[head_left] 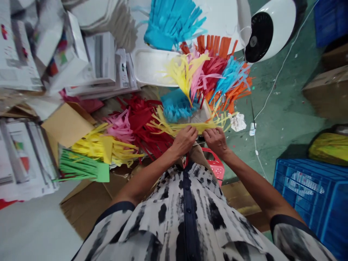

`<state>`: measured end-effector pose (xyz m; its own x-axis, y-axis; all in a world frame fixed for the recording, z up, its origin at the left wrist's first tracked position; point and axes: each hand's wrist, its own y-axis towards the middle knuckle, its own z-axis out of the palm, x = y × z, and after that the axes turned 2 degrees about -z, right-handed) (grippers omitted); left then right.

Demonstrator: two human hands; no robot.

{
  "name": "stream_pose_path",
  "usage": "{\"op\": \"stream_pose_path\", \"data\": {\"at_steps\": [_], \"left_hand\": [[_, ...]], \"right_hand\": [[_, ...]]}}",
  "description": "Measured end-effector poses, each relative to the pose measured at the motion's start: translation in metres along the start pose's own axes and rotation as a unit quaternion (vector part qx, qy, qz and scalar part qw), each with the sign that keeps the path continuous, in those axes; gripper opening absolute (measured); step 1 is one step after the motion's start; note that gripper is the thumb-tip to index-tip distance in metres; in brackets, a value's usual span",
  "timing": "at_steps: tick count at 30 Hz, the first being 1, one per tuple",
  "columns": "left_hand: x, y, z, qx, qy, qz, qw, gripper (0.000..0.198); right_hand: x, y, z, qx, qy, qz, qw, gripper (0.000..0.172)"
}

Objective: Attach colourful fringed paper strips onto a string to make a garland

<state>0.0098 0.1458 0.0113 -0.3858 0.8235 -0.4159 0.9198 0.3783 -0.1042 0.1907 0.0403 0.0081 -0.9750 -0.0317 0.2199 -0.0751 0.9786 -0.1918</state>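
Note:
A yellow paper tassel (174, 127) with loose fringe at both ends stretches sideways in front of my body. My left hand (186, 139) pinches it near the middle. Close beside it, my right hand (214, 140) grips the same strip, and the fingertips of both hands nearly meet. Just beyond the strip lies a blue fringed piece (178, 105). Dark red fringe (144, 123) and pink fringe (121, 125) spread to the left. Farther forward, finished-looking tassels in yellow (187, 72), red (212, 70), blue (231, 76) and orange (236, 92) fan out together.
Yellow fringe (108, 146) and green fringe (81, 165) lie at left by a cardboard box (67, 121). Stacked printed packets (100, 58) fill the upper left. A white tray (154, 67) sits ahead. At right are a white-and-black appliance (282, 25), a cable and a blue crate (307, 195).

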Motion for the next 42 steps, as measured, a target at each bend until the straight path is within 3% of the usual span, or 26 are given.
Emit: {"op": "stream_pose_path", "data": {"at_steps": [15, 27, 36, 42], "left_hand": [[0.001, 0.009, 0.004, -0.007, 0.016, -0.031, 0.999, 0.021], [0.005, 0.004, 0.002, -0.024, -0.01, -0.044, 0.999, 0.026], [0.005, 0.001, 0.002, 0.009, -0.014, -0.05, 0.999, 0.025], [0.022, -0.017, -0.005, -0.029, -0.027, -0.132, 0.99, 0.023]], "right_hand": [[-0.024, 0.005, -0.007, 0.018, -0.003, -0.003, 1.0, 0.034], [-0.016, 0.001, -0.002, -0.004, 0.018, -0.012, 1.0, 0.036], [-0.003, 0.015, -0.008, -0.015, 0.061, -0.039, 0.997, 0.036], [-0.011, 0.016, -0.01, -0.033, 0.088, 0.056, 0.994, 0.029]]}}
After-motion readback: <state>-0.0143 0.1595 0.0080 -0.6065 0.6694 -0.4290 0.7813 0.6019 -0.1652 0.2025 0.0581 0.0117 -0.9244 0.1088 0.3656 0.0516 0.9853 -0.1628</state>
